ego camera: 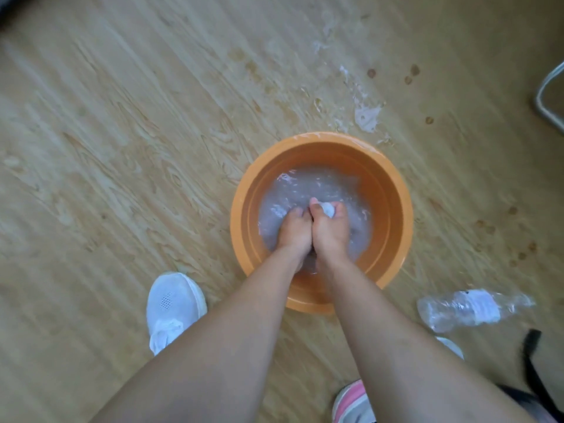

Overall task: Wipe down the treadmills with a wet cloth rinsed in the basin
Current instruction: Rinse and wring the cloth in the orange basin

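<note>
**Rinsing in the basin.** The fingers [341,210] of the right hand [331,232] are curled and clamped on a bunched white cloth [328,209]. The cloth shows between thumb and fingers at the water's surface. The left hand [293,232] lies against the right, side touching side. Its fingers bend down into the water, and whether they grip the cloth cannot be told. Both hands sit in cloudy, rippled water [305,190] inside a round orange basin [393,209] on a wood-patterned floor [122,148]. Beyond the basin's far rim, wet patches [367,116] lie on the floor. At near left stands 1 white shoe [175,303]. At near right, 1 clear plastic bottle [471,306] lies on its side near the basin. A pink-and-grey shoe [354,403] shows at the near edge.
</note>
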Motion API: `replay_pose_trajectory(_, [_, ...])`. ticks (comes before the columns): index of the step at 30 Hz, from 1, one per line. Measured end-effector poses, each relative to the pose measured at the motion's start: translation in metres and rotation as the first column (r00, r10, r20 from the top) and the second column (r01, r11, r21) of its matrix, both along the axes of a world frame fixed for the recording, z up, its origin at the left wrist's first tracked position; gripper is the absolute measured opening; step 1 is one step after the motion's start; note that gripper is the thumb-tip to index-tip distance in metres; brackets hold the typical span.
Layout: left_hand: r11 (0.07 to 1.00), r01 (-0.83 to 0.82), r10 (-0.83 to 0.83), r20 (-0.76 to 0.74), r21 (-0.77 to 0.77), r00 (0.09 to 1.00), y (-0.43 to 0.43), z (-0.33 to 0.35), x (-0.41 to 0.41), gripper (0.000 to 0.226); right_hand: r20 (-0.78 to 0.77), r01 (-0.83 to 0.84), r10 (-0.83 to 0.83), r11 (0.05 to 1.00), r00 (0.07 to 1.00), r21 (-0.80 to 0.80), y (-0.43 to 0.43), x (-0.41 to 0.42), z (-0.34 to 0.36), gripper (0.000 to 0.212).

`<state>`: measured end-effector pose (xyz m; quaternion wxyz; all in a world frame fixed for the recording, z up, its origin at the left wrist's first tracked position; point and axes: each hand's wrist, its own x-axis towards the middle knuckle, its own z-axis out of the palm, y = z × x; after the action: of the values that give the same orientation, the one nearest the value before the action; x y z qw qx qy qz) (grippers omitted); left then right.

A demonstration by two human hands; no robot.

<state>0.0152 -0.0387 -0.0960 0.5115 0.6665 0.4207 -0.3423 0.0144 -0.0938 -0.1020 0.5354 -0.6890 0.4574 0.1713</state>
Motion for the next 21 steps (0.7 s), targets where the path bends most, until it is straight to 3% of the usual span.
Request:
replay_pose_trajectory(2, [1.0, -0.009, 0.009, -0.022, -0.02, 1.0, 0.001, 0.0, 0.002, 0.06, 0.005, -0.154, 0.156, 0.98, 0.988, -0.125, -0.006, 0.008, -0.002, 0.014])
replay_pose_trajectory(5, [0.999, -0.035, 0.035, 0.004, -0.019, 0.999, -0.001, 0.011, 0.003, 0.046, -0.045, -0.298, 0.295, 0.942, 0.955, -0.154, -0.019, 0.021, -0.003, 0.009])
replay_pose_trajectory(6, [1.0, -0.03, 0.03, 0.023, -0.003, 0.999, 0.002, 0.012, 0.001, 0.044, -0.056, -0.38, 0.376, 0.91, 0.925, -0.167, -0.022, 0.025, -0.002, 0.016])
replay_pose_trajectory(8, [0.997, -0.023, 0.016, 0.098, 0.073, 0.995, 0.015, 0.013, -0.012, 0.042, -0.103, -0.644, 0.642, 0.722, 0.76, -0.251, -0.032, 0.034, -0.002, 0.029])
replay_pose_trajectory(10, [0.98, 0.023, -0.055, 0.155, 0.198, 0.986, 0.027, 0.013, -0.021, 0.037, -0.194, -0.807, 0.792, 0.521, 0.579, -0.278, -0.049, 0.044, -0.001, 0.051])
replay_pose_trajectory(12, [0.969, 0.039, -0.083, 0.175, 0.243, 0.981, 0.029, 0.014, -0.019, 0.026, -0.15, -0.815, 0.809, 0.526, 0.568, -0.245, -0.064, 0.05, -0.005, 0.069])
replay_pose_trajectory(13, [0.969, 0.043, -0.086, 0.168, 0.242, 0.982, 0.027, 0.014, -0.014, 0.031, -0.151, -0.794, 0.788, 0.554, 0.597, -0.252, -0.065, 0.047, -0.005, 0.066])
replay_pose_trajectory(15, [0.956, 0.056, -0.109, 0.169, 0.29, 0.98, 0.023, 0.005, -0.006, 0.052, -0.168, -0.651, 0.635, 0.687, 0.754, -0.322, -0.057, 0.032, -0.005, 0.056])
replay_pose_trajectory(17, [0.945, 0.095, -0.149, 0.152, 0.313, 0.977, 0.017, -0.003, -0.006, 0.05, -0.177, -0.323, 0.281, 0.899, 0.943, -0.296, -0.04, 0.008, 0.0, 0.054])
replay_pose_trajectory(18, [0.956, 0.104, -0.148, 0.143, 0.274, 0.979, 0.014, -0.005, -0.008, 0.046, -0.175, -0.074, 0.038, 0.976, 0.984, -0.205, -0.031, -0.002, 0.0, 0.057])
replay_pose_trajectory(19, [0.967, 0.115, -0.148, 0.135, 0.226, 0.98, 0.012, -0.008, -0.012, 0.041, -0.186, 0.161, -0.173, 0.984, 0.967, -0.076, -0.022, -0.009, 0.001, 0.058])
replay_pose_trajectory(20, [0.97, 0.154, -0.18, 0.13, 0.19, 0.975, 0.011, -0.008, -0.015, 0.036, -0.203, 0.3, -0.289, 0.953, 0.936, 0.028, -0.012, -0.015, -0.001, 0.053])
replay_pose_trajectory(21, [0.964, 0.203, -0.226, 0.125, 0.173, 0.966, 0.01, -0.011, -0.018, 0.03, -0.21, 0.323, -0.299, 0.942, 0.931, 0.091, -0.005, -0.019, -0.002, 0.046])
